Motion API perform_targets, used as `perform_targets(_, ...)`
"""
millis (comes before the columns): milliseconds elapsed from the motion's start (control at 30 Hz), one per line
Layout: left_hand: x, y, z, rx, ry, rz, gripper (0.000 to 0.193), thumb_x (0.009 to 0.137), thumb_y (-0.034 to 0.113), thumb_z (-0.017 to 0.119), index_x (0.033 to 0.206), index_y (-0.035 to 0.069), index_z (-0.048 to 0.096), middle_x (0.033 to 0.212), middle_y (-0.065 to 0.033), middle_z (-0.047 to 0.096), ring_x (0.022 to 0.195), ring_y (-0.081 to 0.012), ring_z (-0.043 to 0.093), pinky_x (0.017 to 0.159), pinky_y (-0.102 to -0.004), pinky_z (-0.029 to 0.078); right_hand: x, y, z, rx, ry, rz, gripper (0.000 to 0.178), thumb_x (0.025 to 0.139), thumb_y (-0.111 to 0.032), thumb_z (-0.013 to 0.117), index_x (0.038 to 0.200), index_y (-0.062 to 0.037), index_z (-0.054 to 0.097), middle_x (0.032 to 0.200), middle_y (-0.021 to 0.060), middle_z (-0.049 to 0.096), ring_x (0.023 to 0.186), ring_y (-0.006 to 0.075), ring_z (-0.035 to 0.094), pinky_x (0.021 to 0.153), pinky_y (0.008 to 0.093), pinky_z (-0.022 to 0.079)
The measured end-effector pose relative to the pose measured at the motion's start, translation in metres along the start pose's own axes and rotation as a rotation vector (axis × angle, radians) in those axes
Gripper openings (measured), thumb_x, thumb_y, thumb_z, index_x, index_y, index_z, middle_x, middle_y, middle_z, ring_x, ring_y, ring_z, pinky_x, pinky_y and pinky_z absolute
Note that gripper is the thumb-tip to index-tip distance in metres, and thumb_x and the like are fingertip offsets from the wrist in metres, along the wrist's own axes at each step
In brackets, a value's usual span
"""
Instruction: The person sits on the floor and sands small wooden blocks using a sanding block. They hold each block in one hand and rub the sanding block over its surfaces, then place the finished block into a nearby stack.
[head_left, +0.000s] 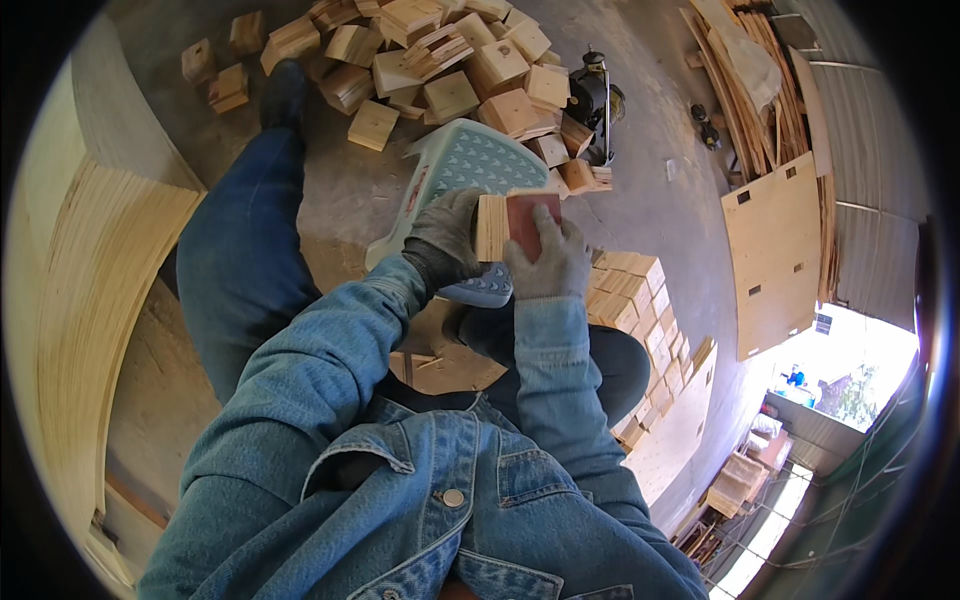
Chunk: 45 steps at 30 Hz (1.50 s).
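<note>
In a grey work glove, my left hand (447,236) is closed on a small plywood block (491,228), gripping it from its left side. My right hand (552,262), also gloved, is closed around a reddish-brown piece of sandpaper (524,224), with fingers spread over its face. The sandpaper lies against the right side of the block. Both hands are above a pale green plastic stool (478,155) with a patterned top, which stands between my legs.
A loose heap of wooden blocks (450,96) covers the floor beyond the stool. A black power tool (592,95) stands by its right edge. Neatly stacked blocks (640,300) are at my right. Large plywood sheets (140,200) rise at my left, and boards (775,250) lean at the right.
</note>
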<state>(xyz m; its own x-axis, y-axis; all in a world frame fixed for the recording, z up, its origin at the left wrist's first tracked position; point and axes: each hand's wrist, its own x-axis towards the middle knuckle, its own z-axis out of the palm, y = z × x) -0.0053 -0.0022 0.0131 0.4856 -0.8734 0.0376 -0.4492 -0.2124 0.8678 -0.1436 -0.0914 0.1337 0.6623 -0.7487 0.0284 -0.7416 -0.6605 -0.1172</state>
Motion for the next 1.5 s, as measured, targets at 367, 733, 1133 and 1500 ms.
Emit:
perform_targets(367, 0.001, 0.004, -0.003, -0.017, -0.060, -0.023, 0.091, 0.067, 0.034, 0.090, 0.144, 0.010, 0.048, 0.137, -0.0177, 0.057, 0.133, -0.0374, 0.055, 0.117, -0.0450, 0.043, 0.038, -0.002, 0.002, -0.025, -0.054, 0.037, 0.071, 0.081, -0.041, 0.084, 0.145, -0.0171, 0.065, 0.140, 0.0227, 0.059, 0.128, 0.0416, 0.057, 0.107, 0.0508, 0.050)
perform_targets(733, 0.000, 0.000, 0.001, 0.059, 0.018, 0.045, 0.099, 0.061, 0.039, 0.093, 0.145, 0.009, 0.047, 0.137, -0.0173, 0.057, 0.134, -0.0368, 0.054, 0.118, -0.0445, 0.043, -0.054, 0.017, -0.004, 0.022, 0.019, -0.011, 0.065, 0.080, -0.037, 0.083, 0.140, -0.0163, 0.068, 0.140, 0.0270, 0.057, 0.124, 0.0463, 0.058, 0.105, 0.0554, 0.050)
perform_targets(1133, 0.007, -0.018, 0.016, 0.036, -0.004, 0.006, 0.092, 0.066, 0.031, 0.092, 0.144, 0.008, 0.047, 0.137, -0.0188, 0.057, 0.132, -0.0392, 0.054, 0.116, -0.0464, 0.044, 0.069, -0.007, 0.010, -0.032, -0.034, 0.056, 0.067, 0.082, -0.041, 0.081, 0.144, -0.0196, 0.066, 0.136, 0.0227, 0.061, 0.126, 0.0428, 0.059, 0.105, 0.0518, 0.051)
perform_targets(1500, 0.000, -0.004, 0.002, 0.043, 0.034, 0.073, 0.097, 0.060, 0.035, 0.093, 0.143, 0.011, 0.047, 0.136, -0.0180, 0.056, 0.131, -0.0381, 0.055, 0.116, -0.0460, 0.044, -0.061, 0.017, 0.000, -0.048, 0.022, 0.011, 0.067, 0.083, -0.040, 0.081, 0.144, -0.0183, 0.065, 0.142, 0.0259, 0.055, 0.126, 0.0475, 0.055, 0.105, 0.0566, 0.049)
